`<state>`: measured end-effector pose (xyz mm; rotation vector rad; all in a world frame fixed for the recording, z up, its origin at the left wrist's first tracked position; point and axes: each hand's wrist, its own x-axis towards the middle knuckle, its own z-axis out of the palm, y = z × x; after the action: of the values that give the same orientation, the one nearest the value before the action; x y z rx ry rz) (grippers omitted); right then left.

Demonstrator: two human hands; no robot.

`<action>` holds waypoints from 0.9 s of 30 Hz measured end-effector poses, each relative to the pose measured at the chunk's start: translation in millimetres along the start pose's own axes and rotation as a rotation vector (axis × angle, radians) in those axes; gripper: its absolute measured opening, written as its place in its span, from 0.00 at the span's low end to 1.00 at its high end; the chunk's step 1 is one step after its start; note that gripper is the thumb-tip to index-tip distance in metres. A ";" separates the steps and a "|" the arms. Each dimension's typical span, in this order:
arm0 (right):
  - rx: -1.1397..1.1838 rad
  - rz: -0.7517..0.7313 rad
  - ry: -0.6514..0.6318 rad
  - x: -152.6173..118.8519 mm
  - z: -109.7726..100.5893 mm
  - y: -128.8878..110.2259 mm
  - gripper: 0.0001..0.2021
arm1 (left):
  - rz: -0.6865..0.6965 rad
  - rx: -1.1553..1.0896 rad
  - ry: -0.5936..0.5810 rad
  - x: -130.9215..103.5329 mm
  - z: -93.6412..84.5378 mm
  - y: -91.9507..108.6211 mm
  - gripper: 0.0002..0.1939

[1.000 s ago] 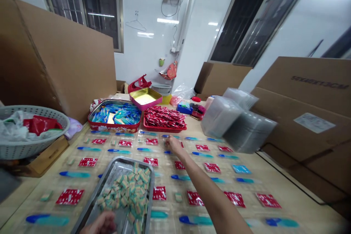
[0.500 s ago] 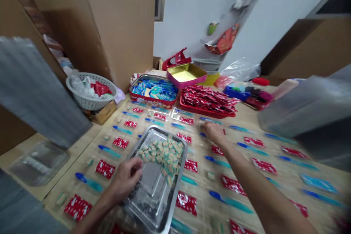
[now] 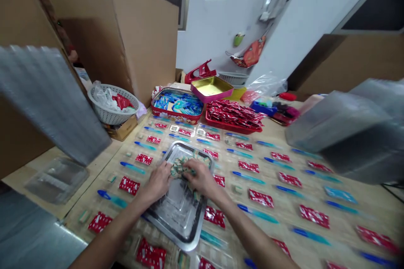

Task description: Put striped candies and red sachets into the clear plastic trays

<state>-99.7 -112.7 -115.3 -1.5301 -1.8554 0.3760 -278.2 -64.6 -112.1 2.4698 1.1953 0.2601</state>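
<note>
A silver metal tray [image 3: 179, 214] lies on rows of clear plastic trays that hold blue-green pens [image 3: 249, 177] and red dotted packets [image 3: 260, 198]. Small beige-and-green blocks [image 3: 179, 165] are heaped in its far half. At the tray's left side, my left hand [image 3: 160, 180] has its fingers curled against the edge of the heap; what they hold, if anything, is hidden. My right hand [image 3: 200, 176] reaches down into the blocks with bent fingers, and its fingertips are among them.
Behind the rows stand a tin of blue packets [image 3: 178, 103], a red tray of red packets [image 3: 233, 115] and a pink-and-gold tin [image 3: 211, 88]. A white basket [image 3: 113, 105] and a cardboard box [image 3: 142, 29] are at left, stacked clear trays [image 3: 341, 126] at right.
My right hand has come back from the far rows on the right into the metal tray. My left hand has moved slightly up and right, towards the blocks. The view has shifted a little.
</note>
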 end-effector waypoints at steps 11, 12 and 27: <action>-0.044 0.004 -0.119 -30.8 50.6 -49.3 0.15 | 0.071 -0.161 -0.003 -49.5 -3.6 -14.5 0.10; -0.031 0.006 -0.116 -34.7 50.9 -51.6 0.15 | 0.069 -0.172 0.004 -53.1 -2.2 -16.0 0.10; 0.253 0.301 0.013 -61.2 47.2 -55.2 0.03 | 0.100 -0.252 -0.020 -64.9 5.4 -21.3 0.11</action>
<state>-168.2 -175.5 -135.0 -1.6280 -1.5009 0.7094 -331.9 -104.8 -125.8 2.3082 0.9674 0.3882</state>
